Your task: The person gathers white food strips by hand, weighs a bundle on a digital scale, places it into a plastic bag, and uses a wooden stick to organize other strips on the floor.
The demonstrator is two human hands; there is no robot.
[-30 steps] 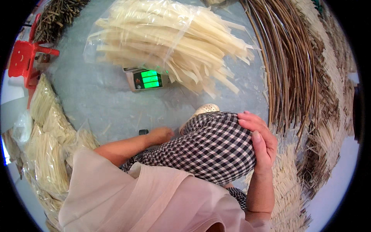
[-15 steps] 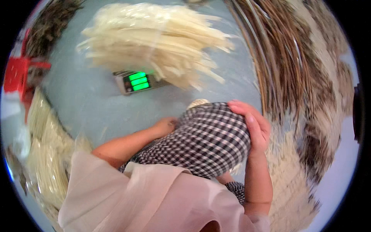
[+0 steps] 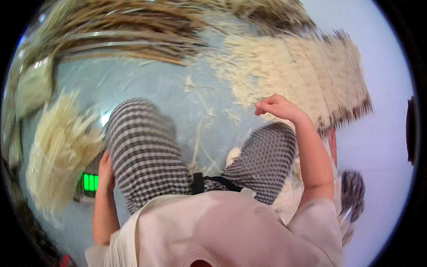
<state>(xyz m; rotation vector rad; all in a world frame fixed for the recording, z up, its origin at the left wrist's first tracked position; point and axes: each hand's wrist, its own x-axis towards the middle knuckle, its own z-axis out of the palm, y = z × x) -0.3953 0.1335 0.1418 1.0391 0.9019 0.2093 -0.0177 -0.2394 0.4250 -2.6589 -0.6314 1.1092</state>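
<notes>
My left hand (image 3: 106,171) lies along the outer side of my left leg in checked trousers (image 3: 144,155), its fingers stretched out. Just left of it, a digital scale (image 3: 90,182) shows a lit green display. A bundle of pale flat strips (image 3: 62,151) in clear plastic covers much of the scale. Above my right knee, my right hand (image 3: 276,107) hovers with its fingers curled in; nothing shows in them. Close beyond that hand spreads a wide pile of pale cream strips (image 3: 298,80) with dark ends.
Long brown stalks (image 3: 133,26) lie across the far left. Behind the cream pile sits a heap of brownish stems (image 3: 275,15). Another pale wrapped bundle (image 3: 35,84) is at the left edge. Loose scraps (image 3: 200,102) litter the grey floor (image 3: 178,82). A pale wall (image 3: 382,147) stands at right.
My view and body have turned right, so the scale and bundle now sit at left. My right hand has lifted off the knee; my left hand is now beside my left leg.
</notes>
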